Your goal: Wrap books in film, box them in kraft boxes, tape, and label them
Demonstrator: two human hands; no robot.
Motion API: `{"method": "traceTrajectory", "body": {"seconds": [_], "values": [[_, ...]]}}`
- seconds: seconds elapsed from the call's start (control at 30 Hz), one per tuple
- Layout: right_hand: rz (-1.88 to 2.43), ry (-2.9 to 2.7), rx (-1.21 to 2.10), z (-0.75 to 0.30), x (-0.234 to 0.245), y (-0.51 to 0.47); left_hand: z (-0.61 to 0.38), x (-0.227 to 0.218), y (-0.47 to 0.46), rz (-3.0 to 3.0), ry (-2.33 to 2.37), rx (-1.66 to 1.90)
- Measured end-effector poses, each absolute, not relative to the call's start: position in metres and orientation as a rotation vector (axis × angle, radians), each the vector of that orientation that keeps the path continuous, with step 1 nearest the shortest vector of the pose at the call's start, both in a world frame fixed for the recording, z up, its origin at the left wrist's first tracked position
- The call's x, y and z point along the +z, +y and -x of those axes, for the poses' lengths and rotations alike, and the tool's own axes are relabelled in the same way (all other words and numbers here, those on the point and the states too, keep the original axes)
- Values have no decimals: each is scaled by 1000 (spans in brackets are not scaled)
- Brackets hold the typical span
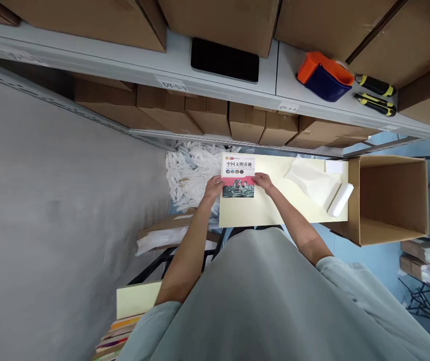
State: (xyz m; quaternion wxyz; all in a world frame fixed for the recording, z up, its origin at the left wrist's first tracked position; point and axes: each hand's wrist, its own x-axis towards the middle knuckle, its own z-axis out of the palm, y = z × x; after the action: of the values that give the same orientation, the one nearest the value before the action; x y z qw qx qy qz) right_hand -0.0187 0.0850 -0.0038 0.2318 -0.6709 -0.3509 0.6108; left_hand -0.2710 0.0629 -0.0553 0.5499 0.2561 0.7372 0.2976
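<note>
A book (238,175) with a white and pink cover, Chinese lettering and a picture of ruins is held face up over the left end of a pale yellow table (267,213). My left hand (214,187) grips its left edge, fingers closed. On the opposite edge, my right hand (262,181) pinches the cover between thumb and fingers. To the right on the table lie a translucent white sheet (308,178), a white roll (340,199) and a small white card (334,166). Whether the book touches the tabletop I cannot tell.
An open cardboard box (393,200) stands at the table's right end. Crumpled white strips (188,173) heap up beyond its left end. The shelf (132,60) above carries a black phone (224,60), a tape dispenser (325,75) and cutter knives (376,104). Books (119,333) are stacked at lower left.
</note>
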Motion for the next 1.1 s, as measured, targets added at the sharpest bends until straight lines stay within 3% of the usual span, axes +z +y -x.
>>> {"method": "traceTrajectory", "body": {"seconds": [0.37,0.7,0.9,1.1], "values": [[1913,-806,1575,-84,15,16,206,-46,51,-845,1592,631],[2111,-690,1072,-243,31,-66,45,-55,85,-1189,1487,352],[2418,-936,604,-328,18,-89,-32,-57,125,-1361,1498,228],[2641,-822,625,-372,-10,-79,-71,-51,134,-1397,1612,179]]}}
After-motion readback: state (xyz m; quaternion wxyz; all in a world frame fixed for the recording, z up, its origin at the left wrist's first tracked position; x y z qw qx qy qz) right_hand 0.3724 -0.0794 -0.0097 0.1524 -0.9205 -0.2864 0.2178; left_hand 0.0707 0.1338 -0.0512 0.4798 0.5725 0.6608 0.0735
